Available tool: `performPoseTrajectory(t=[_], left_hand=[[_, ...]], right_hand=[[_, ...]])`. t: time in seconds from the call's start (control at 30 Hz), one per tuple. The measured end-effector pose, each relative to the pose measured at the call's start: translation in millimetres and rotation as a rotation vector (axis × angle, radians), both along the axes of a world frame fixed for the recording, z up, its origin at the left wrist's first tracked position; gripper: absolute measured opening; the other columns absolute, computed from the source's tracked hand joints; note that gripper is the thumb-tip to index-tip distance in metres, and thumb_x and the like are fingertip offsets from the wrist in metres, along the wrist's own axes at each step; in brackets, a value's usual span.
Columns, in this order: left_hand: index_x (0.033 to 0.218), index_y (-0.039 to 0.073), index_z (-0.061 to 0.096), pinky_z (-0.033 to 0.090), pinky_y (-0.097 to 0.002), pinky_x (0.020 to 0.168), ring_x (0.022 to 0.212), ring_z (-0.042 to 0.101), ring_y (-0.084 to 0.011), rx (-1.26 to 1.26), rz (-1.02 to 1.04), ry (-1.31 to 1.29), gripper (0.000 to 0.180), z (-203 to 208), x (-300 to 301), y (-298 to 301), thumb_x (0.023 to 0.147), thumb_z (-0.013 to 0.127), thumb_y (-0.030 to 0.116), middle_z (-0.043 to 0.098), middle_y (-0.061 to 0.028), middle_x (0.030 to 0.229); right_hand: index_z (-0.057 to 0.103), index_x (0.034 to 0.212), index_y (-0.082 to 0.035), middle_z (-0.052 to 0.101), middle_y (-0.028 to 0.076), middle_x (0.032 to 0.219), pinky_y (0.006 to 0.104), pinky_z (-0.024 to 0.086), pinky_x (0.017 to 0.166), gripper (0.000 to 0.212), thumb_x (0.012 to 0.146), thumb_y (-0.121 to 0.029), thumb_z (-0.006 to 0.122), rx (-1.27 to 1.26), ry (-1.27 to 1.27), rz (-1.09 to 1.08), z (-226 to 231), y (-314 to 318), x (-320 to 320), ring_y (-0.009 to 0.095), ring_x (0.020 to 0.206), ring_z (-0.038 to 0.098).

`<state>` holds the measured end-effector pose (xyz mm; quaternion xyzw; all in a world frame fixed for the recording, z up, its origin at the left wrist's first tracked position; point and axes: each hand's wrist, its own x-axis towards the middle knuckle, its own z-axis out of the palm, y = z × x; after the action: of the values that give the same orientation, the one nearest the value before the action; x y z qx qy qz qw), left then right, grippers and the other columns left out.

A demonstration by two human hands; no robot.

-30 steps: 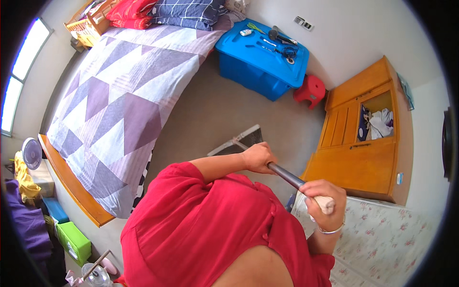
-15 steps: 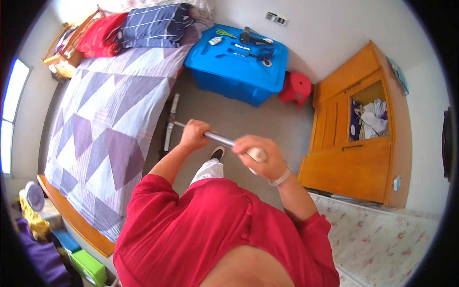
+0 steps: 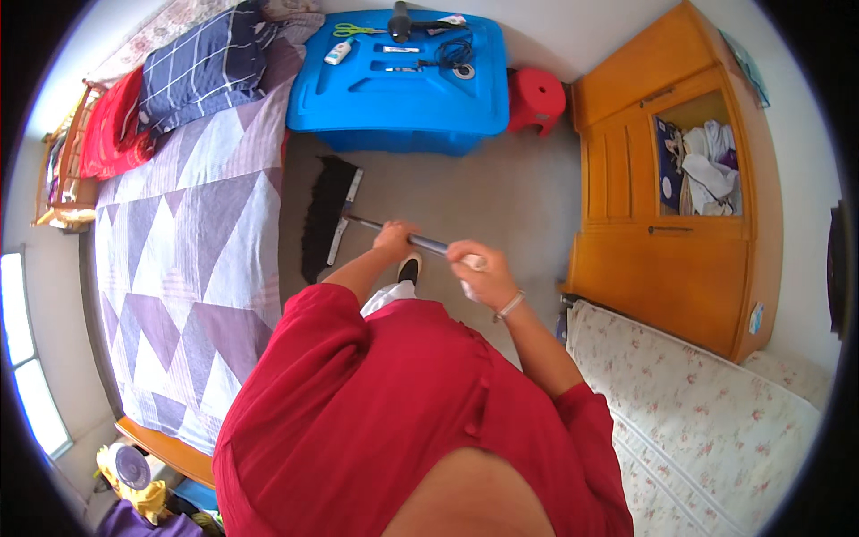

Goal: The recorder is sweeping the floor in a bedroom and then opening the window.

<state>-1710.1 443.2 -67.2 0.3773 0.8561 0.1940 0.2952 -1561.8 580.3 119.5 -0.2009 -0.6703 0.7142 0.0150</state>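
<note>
Both of my hands are wrapped round the grey handle of a broom (image 3: 345, 215), which slants down to the left across the floor. My left hand (image 3: 394, 238) grips the handle lower down, closer to the head. At its upper end my right hand (image 3: 484, 274) is closed, with a pale end piece showing between the fingers. The broom's wide head has a white bar and dark bristles (image 3: 324, 213), which lie by the bed's side. One dark shoe (image 3: 410, 268) shows just below my left hand.
Left stands a bed (image 3: 192, 242) with a patterned sheet. Ahead is a blue lidded storage box (image 3: 394, 98) carrying a hair dryer (image 3: 400, 22), green scissors (image 3: 358, 29) and small items. A red stool (image 3: 538, 98) stands beside it. Right are a wooden cabinet (image 3: 662, 277) and a floral mattress (image 3: 689, 421).
The broom head has come out from the bed's side, so its dark bristles now show. Both hands have shifted slightly right with the handle, and my view has turned.
</note>
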Motion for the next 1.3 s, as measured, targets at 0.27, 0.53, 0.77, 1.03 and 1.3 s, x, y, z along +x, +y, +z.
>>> performPoseTrajectory(t=[0.27,0.53,0.77,1.03,1.3], left_hand=[[0.097,0.010,0.061,0.045,-0.0394,0.075,0.082,0.057,-0.0314,0.229,-0.357,-0.313,0.033,7.8,100.1,84.6,0.063,0.061,0.008,0.060,-0.0147,0.085],[0.086,0.015,0.060,0.045,-0.0415,0.072,0.082,0.057,-0.0310,0.280,-0.940,-0.333,0.023,10.3,237.5,121.7,0.065,0.058,0.008,0.061,-0.0100,0.084],[0.085,0.014,0.060,0.045,-0.0395,0.065,0.075,0.058,-0.0295,0.222,-1.384,-0.372,0.020,62.8,336.6,125.5,0.068,0.065,0.023,0.061,-0.0077,0.077],[0.076,0.013,0.059,0.045,-0.0415,0.062,0.074,0.059,-0.0294,0.272,-1.675,-0.290,0.026,169.7,377.4,145.7,0.070,0.062,0.038,0.061,-0.0077,0.073],[0.072,0.010,0.055,0.044,-0.0435,0.059,0.069,0.058,-0.0317,0.420,-1.790,-0.205,0.028,229.6,363.2,208.8,0.072,0.061,0.037,0.059,-0.0086,0.070]], right_hand=[[0.057,0.078,0.000,0.060,0.007,0.087,0.0247,0.043,0.075,0.007,0.071,0.001,0.057,0.146,-0.069,-0.374,38.4,11.7,133.9,0.013,0.082,0.055],[0.057,0.081,0.000,0.059,0.009,0.088,0.0259,0.043,0.076,0.010,0.071,0.002,0.057,0.181,-0.154,-0.796,61.0,-58.9,265.8,0.015,0.082,0.055],[0.058,0.081,0.001,0.059,0.011,0.087,0.0265,0.044,0.074,0.011,0.070,0.003,0.058,0.266,-0.244,-0.980,106.8,-99.3,348.2,0.017,0.080,0.056],[0.059,0.076,0.001,0.062,0.014,0.081,0.0274,0.045,0.068,0.011,0.065,0.003,0.059,0.521,-0.131,-1.106,182.5,-111.6,376.9,0.020,0.073,0.058],[0.057,0.072,0.000,0.060,0.018,0.074,0.0267,0.043,0.056,0.011,0.060,-0.001,0.058,0.663,0.039,-1.277,211.3,-81.6,376.7,0.020,0.063,0.056]])
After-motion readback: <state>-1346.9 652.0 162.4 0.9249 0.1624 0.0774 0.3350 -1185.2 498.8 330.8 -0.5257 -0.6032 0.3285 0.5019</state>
